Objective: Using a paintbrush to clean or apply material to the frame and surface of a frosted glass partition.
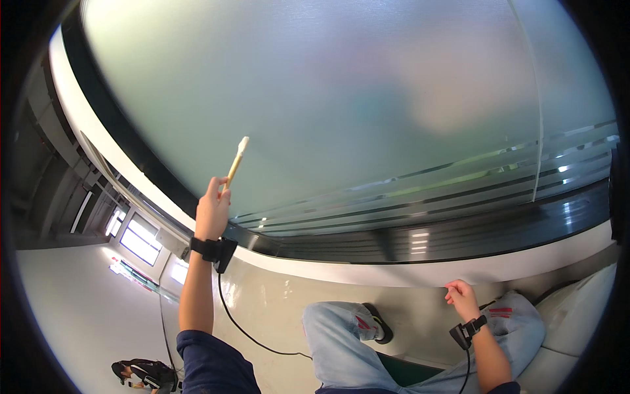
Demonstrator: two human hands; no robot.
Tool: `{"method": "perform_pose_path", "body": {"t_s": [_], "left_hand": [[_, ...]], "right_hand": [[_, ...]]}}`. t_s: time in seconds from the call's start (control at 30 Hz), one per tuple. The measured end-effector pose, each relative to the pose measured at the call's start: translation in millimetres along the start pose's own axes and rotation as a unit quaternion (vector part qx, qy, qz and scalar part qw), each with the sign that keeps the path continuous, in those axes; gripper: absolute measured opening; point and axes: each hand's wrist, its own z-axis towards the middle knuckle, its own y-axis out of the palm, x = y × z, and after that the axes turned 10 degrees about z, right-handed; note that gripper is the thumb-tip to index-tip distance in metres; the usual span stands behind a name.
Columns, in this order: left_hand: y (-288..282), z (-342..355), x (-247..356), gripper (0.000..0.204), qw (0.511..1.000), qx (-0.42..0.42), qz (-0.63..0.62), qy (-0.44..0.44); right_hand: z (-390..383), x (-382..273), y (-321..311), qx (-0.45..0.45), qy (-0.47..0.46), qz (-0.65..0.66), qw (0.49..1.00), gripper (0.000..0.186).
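My left hand (214,209) is raised at the left in front of a frosted glass panel (308,125). Its fingers are closed round the yellowish handle of a slim paintbrush (235,167). The brush points up and slightly right, its pale tip close to the glass; whether it touches I cannot tell. Low on the right, my right hand (462,299) hovers near my knee with its fingers curled in, and nothing shows in them. Each wrist wears a black strap with a small device and a cable.
A dark frame and white ledge (394,270) run along the panel's lower edge. Clear stripes cross the glass near the bottom. My bent legs in light jeans (348,341) are below. A pale seat (581,315) stands at the right. Another person (147,374) is at the lower left.
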Motion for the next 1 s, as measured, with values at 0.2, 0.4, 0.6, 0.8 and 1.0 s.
{"method": "perform_pose_path", "body": {"t_s": [0.2, 0.4, 0.6, 0.8, 1.0], "left_hand": [[32, -20, 5, 0.022, 0.995, -0.095, 0.018, -0.009], [68, -40, -8, 0.02, 0.944, -0.327, 0.037, 0.023], [116, -30, -35, 0.019, 0.974, -0.219, -0.061, -0.027], [202, -140, 11, 0.016, 0.818, -0.355, -0.411, -0.189], [233, -235, 15, 0.031, 0.801, -0.517, -0.293, -0.076]], "right_hand": [[2, 5, -3, 0.003, -0.013, 0.0, 1.0, 0.014], [1, 4, -1, -0.01, -0.012, -0.028, 0.999, 0.014], [2, 2, -2, -0.027, -0.025, -0.049, 0.998, 0.014], [-27, 61, 49, -0.185, 0.193, 0.024, 0.963, 0.048], [-76, 138, 74, -0.337, 0.432, -0.031, 0.836, 0.081]]}}
